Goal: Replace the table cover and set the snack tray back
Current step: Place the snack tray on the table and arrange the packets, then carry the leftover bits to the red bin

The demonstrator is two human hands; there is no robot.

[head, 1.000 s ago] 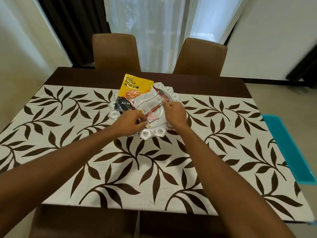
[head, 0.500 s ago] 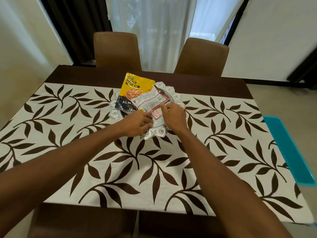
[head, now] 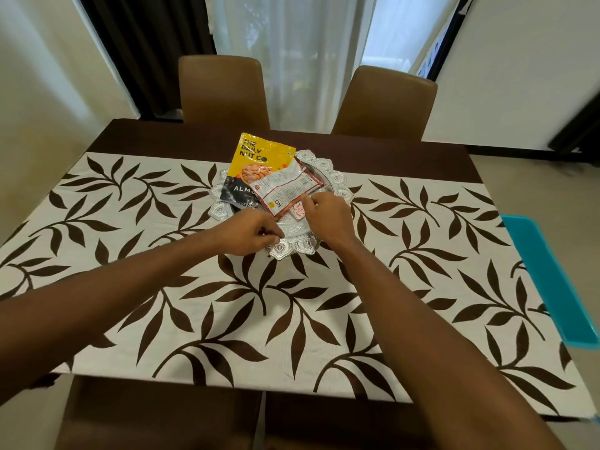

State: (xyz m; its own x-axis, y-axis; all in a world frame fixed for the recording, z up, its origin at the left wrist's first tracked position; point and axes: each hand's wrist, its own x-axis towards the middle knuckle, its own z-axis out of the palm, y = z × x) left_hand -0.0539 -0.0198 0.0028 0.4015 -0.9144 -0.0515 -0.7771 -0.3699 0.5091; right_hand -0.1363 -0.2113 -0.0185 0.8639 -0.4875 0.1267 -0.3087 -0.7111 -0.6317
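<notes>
A silver snack tray (head: 338,182) with a scalloped rim sits on the white table cover (head: 292,323) printed with brown leaves, towards the far side. In the tray lie a yellow almond bag (head: 256,159), a white-and-red packet (head: 285,186) across it, and a small red packet (head: 298,212). My left hand (head: 250,233) is curled at the tray's near rim, fingers pinched on the edge. My right hand (head: 328,219) rests over the near right of the tray, thumb and forefinger closed on the edge of the white-and-red packet.
The cover leaves a strip of dark brown table (head: 399,154) bare along the far edge. Two brown chairs (head: 224,89) (head: 383,102) stand behind the table, two more (head: 156,417) at the near edge. A teal tray-like object (head: 552,280) lies beyond the right end.
My left hand has drawn back from among the packets to the tray's near rim. My right hand has shifted slightly nearer, still on the packets. The tray stays put.
</notes>
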